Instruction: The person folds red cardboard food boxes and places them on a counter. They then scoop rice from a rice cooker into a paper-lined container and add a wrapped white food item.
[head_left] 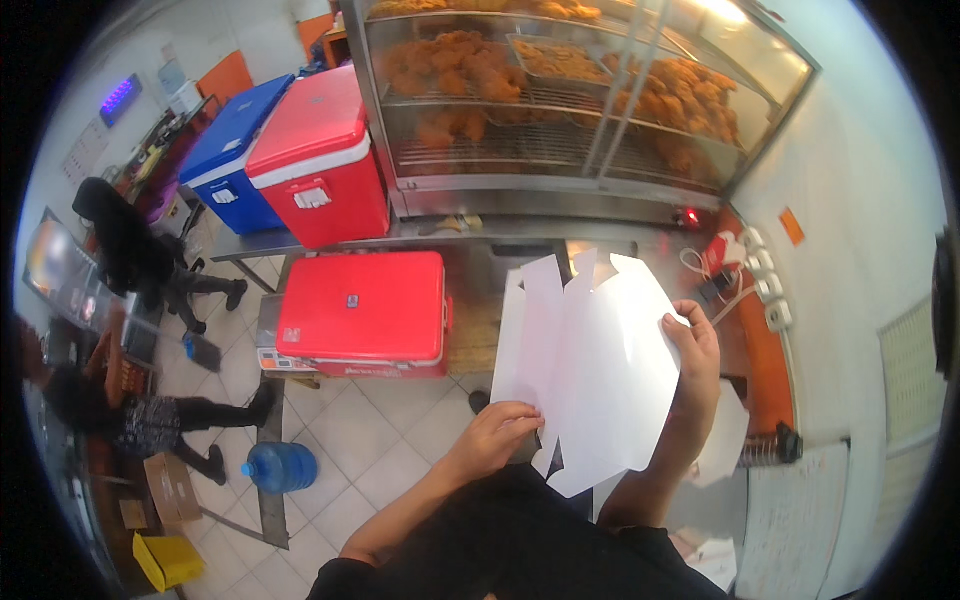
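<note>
A white, flat cardboard box blank (pixel 615 370) with cut flaps and crease lines is held up in front of my body. My left hand (pixel 495 435) pinches its lower left edge between thumb and fingers. At the upper right edge my right hand (pixel 697 345) grips it, thumb on the near face and the other fingers mostly hidden behind. The left panel of the blank stands at a slight angle to the broad, shiny right panel. More white card sheets (pixel 722 440) lie at lower right, partly covered by my right forearm.
A glass display warmer (pixel 560 190) full of fried chicken stands ahead. To its left are a red cooler (pixel 315 150) and a blue cooler (pixel 225 150); another red cooler (pixel 360 305) sits lower. A water jug (pixel 282 467) stands on the tiled floor. Two people are at far left. Power sockets (pixel 765 275) line the right wall.
</note>
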